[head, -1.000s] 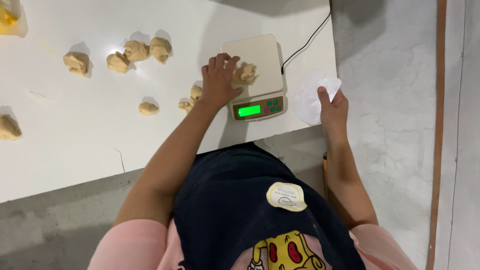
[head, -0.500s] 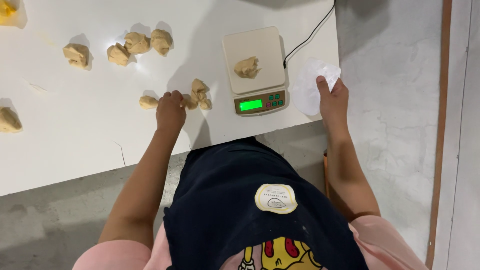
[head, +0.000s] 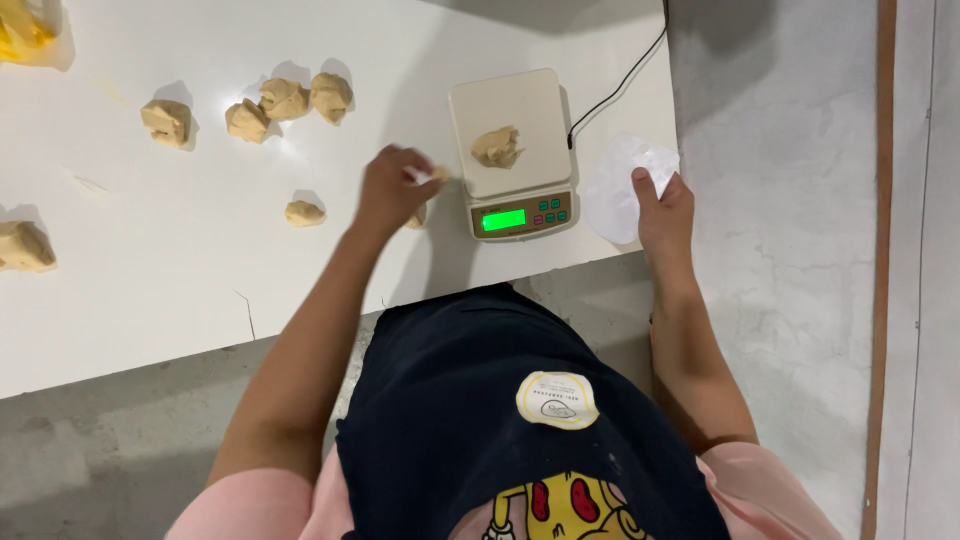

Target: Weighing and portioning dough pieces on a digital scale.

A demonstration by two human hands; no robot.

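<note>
Pinching a small, soft, tan dough scrap (head: 438, 174) in my left hand (head: 392, 190), I judge it light, sticky, best nipped at its edge.

Short pink sleeves are worn, seen at both shoulders at the bottom of the view, and the arms are left bare below them. A dark navy apron (head: 480, 400) is worn over the front, spread wide across the chest. A round cream patch (head: 557, 400) with a yellow rim and small dark print is set on the apron. Below it, a cartoon print (head: 560, 505) in yellow, red and white is seen, cut off by the lower edge. No gloves are worn on the left hand (head: 392, 190) or the right hand (head: 662, 205), and no rings, watch or bands are seen on wrists or fingers
</note>
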